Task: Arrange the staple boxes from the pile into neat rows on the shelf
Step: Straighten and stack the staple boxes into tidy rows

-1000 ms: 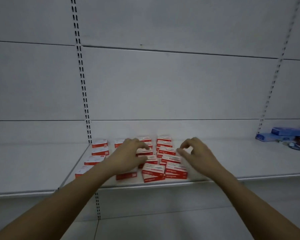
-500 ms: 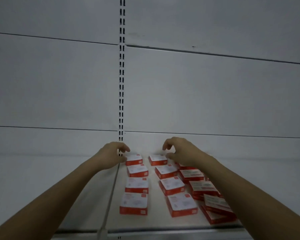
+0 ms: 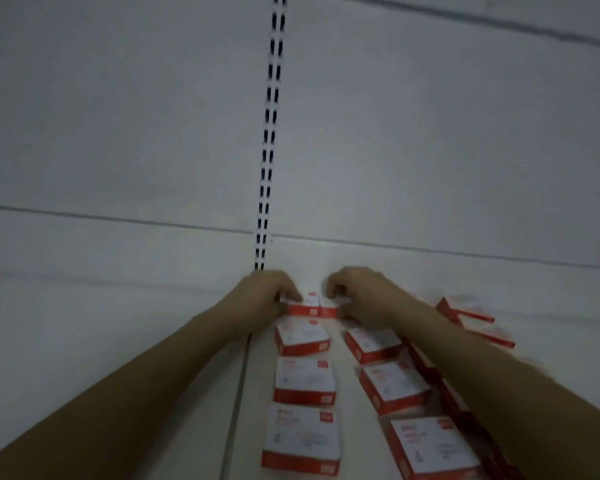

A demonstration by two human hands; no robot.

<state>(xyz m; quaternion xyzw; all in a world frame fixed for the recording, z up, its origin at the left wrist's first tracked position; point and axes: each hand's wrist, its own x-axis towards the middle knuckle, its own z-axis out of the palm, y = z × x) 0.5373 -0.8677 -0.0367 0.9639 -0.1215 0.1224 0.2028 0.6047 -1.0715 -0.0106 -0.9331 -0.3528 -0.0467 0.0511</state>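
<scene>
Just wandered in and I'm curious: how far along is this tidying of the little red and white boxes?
Roughly midway. Two rows of red-and-white cardboard staple boxes already run front to back on the white metal shelf. The left hand and right hand each hold one of the two rearmost boxes, set side by side. Left over: the jumbled boxes beyond the right arm.
</scene>
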